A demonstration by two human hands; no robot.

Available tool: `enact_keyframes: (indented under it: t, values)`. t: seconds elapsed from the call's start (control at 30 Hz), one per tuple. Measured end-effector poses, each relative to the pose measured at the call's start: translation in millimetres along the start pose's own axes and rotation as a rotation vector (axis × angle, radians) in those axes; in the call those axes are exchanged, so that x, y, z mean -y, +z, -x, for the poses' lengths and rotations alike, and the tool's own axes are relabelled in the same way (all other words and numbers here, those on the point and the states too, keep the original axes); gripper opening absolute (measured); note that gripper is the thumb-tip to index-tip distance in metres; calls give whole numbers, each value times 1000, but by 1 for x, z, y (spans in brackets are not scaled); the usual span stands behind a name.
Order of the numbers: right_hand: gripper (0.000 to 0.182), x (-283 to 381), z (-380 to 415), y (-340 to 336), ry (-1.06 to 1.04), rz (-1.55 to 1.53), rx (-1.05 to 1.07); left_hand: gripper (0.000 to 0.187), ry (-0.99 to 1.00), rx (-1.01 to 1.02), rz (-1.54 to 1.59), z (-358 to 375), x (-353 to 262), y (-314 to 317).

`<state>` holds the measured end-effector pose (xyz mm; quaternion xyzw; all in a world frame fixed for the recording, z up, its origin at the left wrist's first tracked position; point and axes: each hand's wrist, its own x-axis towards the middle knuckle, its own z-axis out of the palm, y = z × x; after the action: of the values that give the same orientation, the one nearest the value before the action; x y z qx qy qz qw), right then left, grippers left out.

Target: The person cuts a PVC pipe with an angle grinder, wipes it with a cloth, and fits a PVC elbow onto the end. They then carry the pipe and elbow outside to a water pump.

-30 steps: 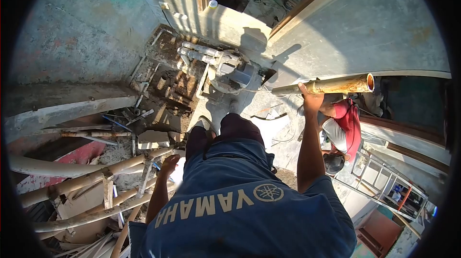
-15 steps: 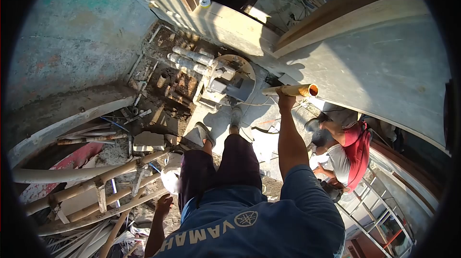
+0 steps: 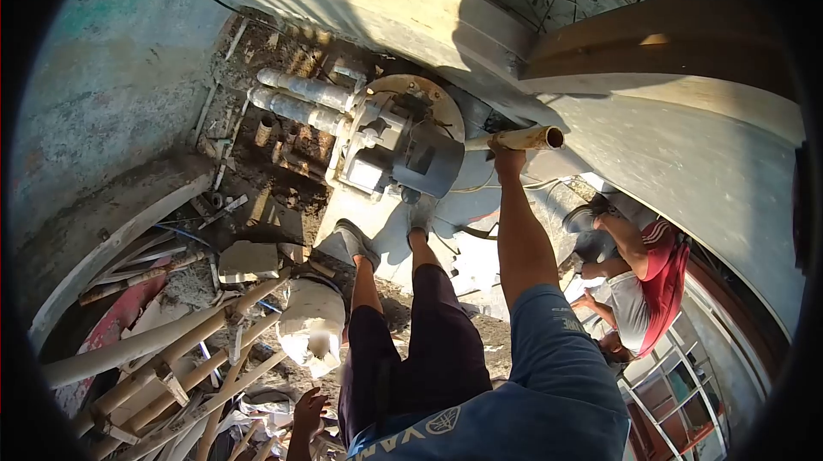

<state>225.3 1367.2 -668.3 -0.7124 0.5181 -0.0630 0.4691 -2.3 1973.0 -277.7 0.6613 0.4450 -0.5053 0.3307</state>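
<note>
While I stand over a grey and white water pump (image 3: pixel 403 148) mounted on a round concrete base (image 3: pixel 441 109), my right hand (image 3: pixel 506 156) is clamped around a long, rust-stained yellowish pipe (image 3: pixel 519 138), fingers wrapped fully round it near its open end. That pipe runs roughly level, just beside the pump and above the base's edge. My left hand (image 3: pixel 309 414) hangs low at my side with fingers loosely spread, holding nothing that I can make out, though it sits at the frame's dark edge and I cannot be certain. It is nearest a stack of pale bamboo poles (image 3: pixel 171 358) and a white lump of plastered pipe (image 3: pixel 310 324). Two white plastic pipes (image 3: pixel 300 101) lead from the pump across muddy ground. Below my right arm, a person in a red and white shirt (image 3: pixel 647 289) crouches beside a metal ladder (image 3: pixel 677 384).
</note>
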Motion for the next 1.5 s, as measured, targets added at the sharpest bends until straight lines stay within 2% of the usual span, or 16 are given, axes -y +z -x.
enact_keyframes:
  t: [0.13, 0.27, 0.37, 0.57, 0.67, 0.73, 0.8, 0.87, 0.9, 1.03, 1.2, 1.27, 1.3, 1.37, 1.5]
  values:
    - [52, -12, -14, 7, 70, 65, 49, 48, -26, -13, 32, -7, -3, 1]
    - [52, -9, -23, 8, 93, 73, 7, 46, -54, -12, 2, -6, -10, 1]
    - [54, 6, -19, 1, 115, 116, -35, 44, 3, -6, 30, -14, 5, -6]
    - [70, 45, 8, -16, -7, 103, -120, 43, 68, 2, 34, -23, 9, -21]
    - [71, 71, 23, -28, -115, 125, -225, 44, 87, 7, 61, -24, 10, -28]
    - [73, 107, 43, -42, -216, 96, -463, 46, 94, 12, 87, -29, 15, -33]
    - [72, 119, 48, -57, -286, 142, -544, 47, 125, 19, 92, -32, 14, -37]
    - [61, 136, 50, -74, -244, 57, -592, 48, 132, 7, 114, -36, 13, -39]
    - [49, 152, 52, -84, -217, 29, -588, 48, 140, 12, 132, -37, 13, -41]
    - [34, 150, 32, -92, -69, 56, -492, 46, 166, 4, 136, -30, 1, -41]
    - [26, 170, 33, -98, -106, -27, -396, 45, 171, -14, 166, -23, -9, -43]
    - [19, 178, 37, -101, -137, 147, -392, 48, 213, -13, 153, -14, -14, -44]
    - [19, 180, 36, -101, -137, 142, -392, 48, 211, -20, 147, -14, -12, -46]
    - [20, 182, 31, -101, -155, 324, -393, 48, 209, -31, 129, -16, -10, -50]
    - [25, 172, 25, -97, -189, 302, -417, 47, 194, -61, 92, -17, -9, -52]
